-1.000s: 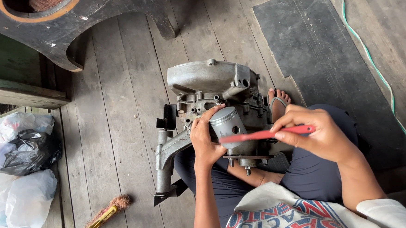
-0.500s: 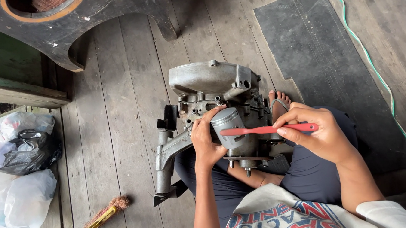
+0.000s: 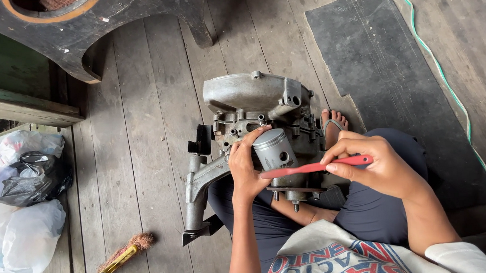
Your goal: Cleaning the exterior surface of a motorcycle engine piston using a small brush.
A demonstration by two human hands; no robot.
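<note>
Nearest the camera: a pale shirt (image 3: 338, 256) with red and blue lettering, and dark trousers (image 3: 369, 218) over crossed legs.

Right hand (image 3: 375, 165) clenched around the handle of a red toothbrush-like brush (image 3: 316, 167), held level, bristle end touching the side of a grey piston (image 3: 274, 148).

Left hand (image 3: 245, 164) grasping the piston from the other side, fingers (image 3: 254, 137) curled over its crown, thumb low on its skirt.

Piston standing out of a grey metal engine casing (image 3: 252, 100) resting across the lap and on the plank floor (image 3: 144, 158). Casing lying on its side, with a rounded cover at the far end and a long cast arm (image 3: 199, 194) reaching down to the left.

Bare foot in a sandal (image 3: 334, 127) just beyond the right hand, beside the casing.

On the floor near the left: a brush with a yellow handle (image 3: 116, 259). Farther left: white and black plastic bags (image 3: 21, 192) piled together.

To the right: a dark rubber mat (image 3: 383, 68) with a green cord (image 3: 445, 81) running along its outer edge.

Farthest, top left: a dark curved wooden piece (image 3: 109, 21) with an orange-rimmed opening.
</note>
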